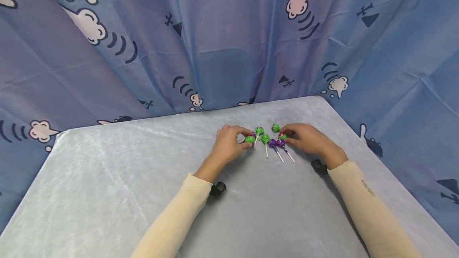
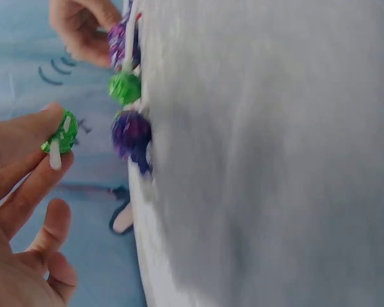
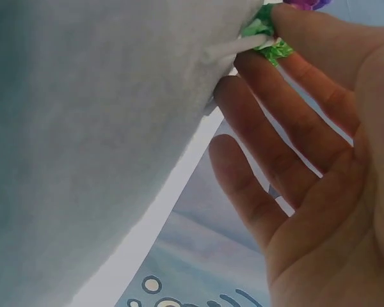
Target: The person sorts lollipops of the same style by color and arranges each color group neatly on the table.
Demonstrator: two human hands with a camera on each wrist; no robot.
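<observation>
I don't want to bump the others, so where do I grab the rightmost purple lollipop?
I'd pinch the rightmost purple lollipop by its white stick, from the near right: the stick slants out toward you, while its round head is crowded by another purple lollipop.

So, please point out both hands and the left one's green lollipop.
Left hand [image 1: 226,141]: head view, back of hand.
Right hand [image 1: 309,137]: head view, back of hand.
Green lollipop [image 2: 64,135]: left wrist view, wrapped head.

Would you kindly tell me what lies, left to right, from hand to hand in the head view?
Left hand, pinched round green-wrapped lollipop, second green lollipop, third green lollipop, round purple-wrapped lollipop, second purple lollipop, right hand.
</observation>
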